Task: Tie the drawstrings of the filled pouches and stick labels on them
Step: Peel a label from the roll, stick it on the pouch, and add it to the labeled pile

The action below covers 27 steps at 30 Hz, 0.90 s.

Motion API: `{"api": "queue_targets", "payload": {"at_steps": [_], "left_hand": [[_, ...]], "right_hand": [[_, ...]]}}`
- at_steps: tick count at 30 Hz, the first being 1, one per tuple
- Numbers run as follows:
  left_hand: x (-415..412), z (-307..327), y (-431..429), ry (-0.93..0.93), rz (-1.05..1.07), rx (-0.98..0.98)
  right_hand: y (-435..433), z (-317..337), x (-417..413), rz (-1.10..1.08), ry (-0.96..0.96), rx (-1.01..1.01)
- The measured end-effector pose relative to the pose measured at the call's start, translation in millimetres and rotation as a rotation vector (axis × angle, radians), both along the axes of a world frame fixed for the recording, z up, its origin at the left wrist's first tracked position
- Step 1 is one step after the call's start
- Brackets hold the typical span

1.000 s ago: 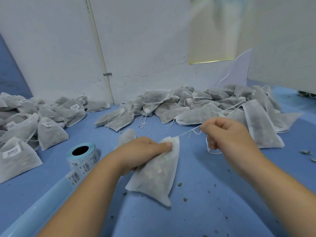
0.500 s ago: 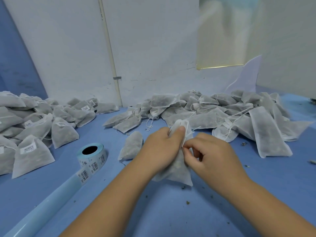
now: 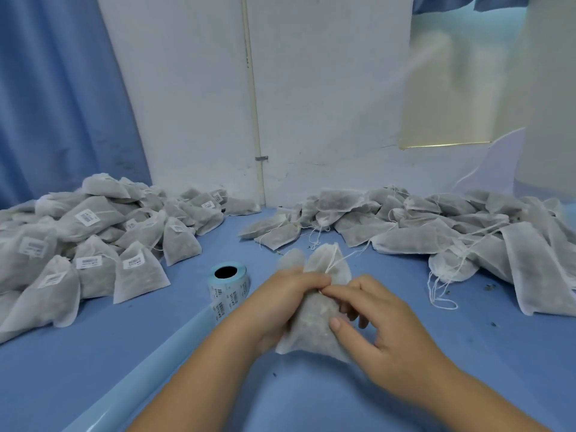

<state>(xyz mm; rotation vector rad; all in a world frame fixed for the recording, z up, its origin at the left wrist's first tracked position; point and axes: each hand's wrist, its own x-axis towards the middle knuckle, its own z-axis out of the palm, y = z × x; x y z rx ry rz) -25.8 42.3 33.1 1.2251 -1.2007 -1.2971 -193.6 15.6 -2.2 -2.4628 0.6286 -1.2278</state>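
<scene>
Centrally, the pouch (image 3: 314, 316) stood over the blue table (image 3: 93, 363), left hand (image 3: 280, 304) gripping its neck, right hand (image 3: 383, 328) curled round its body, label roll (image 3: 229, 286) just left, labelled pile (image 3: 93, 244) and untied pile (image 3: 436, 226) flanking.

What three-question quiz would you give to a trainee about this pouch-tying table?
1. True or false: the label roll is left of the held pouch.
2. Which pile of pouches carries labels? A) left pile B) right pile C) both
3. Fill in: the left hand and the right hand both hold one ___.
Key: 1 true; 2 A; 3 pouch.
</scene>
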Motion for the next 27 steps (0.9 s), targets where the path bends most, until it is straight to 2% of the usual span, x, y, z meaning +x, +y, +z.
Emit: {"api": "queue_targets", "payload": {"at_steps": [3, 6, 8, 12, 16, 20, 24, 27], "left_hand": [[35.8, 4.9, 8.2, 0.028, 0.249, 0.014], [83.4, 11.9, 14.2, 0.258, 0.498, 0.042], [116.1, 12.0, 18.7, 0.386, 0.583, 0.053], [158.7, -0.5, 27.3, 0.452, 0.512, 0.143], [177.5, -13.6, 32.2, 0.462, 0.449, 0.243], [178.4, -21.3, 34.3, 0.481, 0.407, 0.296], [178.0, -22.6, 33.7, 0.426, 0.369, 0.321], [176.9, -20.1, 32.5, 0.379, 0.347, 0.316]], "right_hand": [[9.8, -6.9, 20.1, 0.049, -0.055, 0.105], [12.7, -8.2, 41.2, 0.080, -0.071, 0.234], [10.5, -8.5, 56.6, 0.067, -0.042, 0.295], [-0.5, -10.1, 87.4, 0.040, -0.029, 0.438], [-12.8, -15.5, 127.5, -0.055, 0.113, 0.487], [-16.2, -22.6, 169.6, -0.162, 0.240, 0.321], [-14.6, -36.8, 186.3, -0.182, 0.228, 0.217], [-14.5, -38.9, 185.6, -0.161, 0.186, 0.218]]}}
